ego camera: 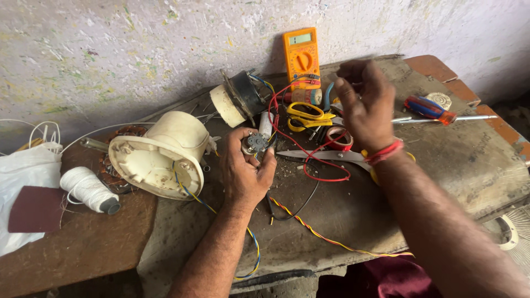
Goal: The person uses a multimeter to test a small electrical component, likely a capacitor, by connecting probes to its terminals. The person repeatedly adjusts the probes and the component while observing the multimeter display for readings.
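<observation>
- Your left hand (249,168) sits at the centre of the frame, fingers curled tightly around a small round metal part (256,143) with a grey toothed face; a white cylinder (266,123) rises just above it.
- Your right hand (361,105) hangs above the bench in the upper right of centre, raised off the surface. It is blurred; the fingers appear bent and loosely drawn in, and you cannot tell whether they hold anything.
- A red thread band (385,152) circles the right wrist.
- Packages: a white plastic bag (25,182) lies at the left edge, with a dark red rectangular sheet (34,209) resting on it. What the bag contains cannot be seen.
- A spool of white cord (88,189) lies just right of the bag, on its side.
- Housing: a cream plastic shell (160,154), open side facing you, lies left of centre; blue and yellow wires (193,196) run out of it toward the lower centre.
- A motor with a cream end cap (234,102) lies tilted at upper centre, near the wall.
- An orange multimeter (301,55) leans against the wall at upper centre, with a pale rectangular display at its top and a round dial below; red leads (309,160) run down from it.
- Yellow-handled scissors (306,117) lie below the meter; a roll of red tape (338,138) lies just beside them.
- A red-and-blue-handled screwdriver (430,110) lies at upper right.
- All items rest on the worn wooden bench (469,165).
</observation>
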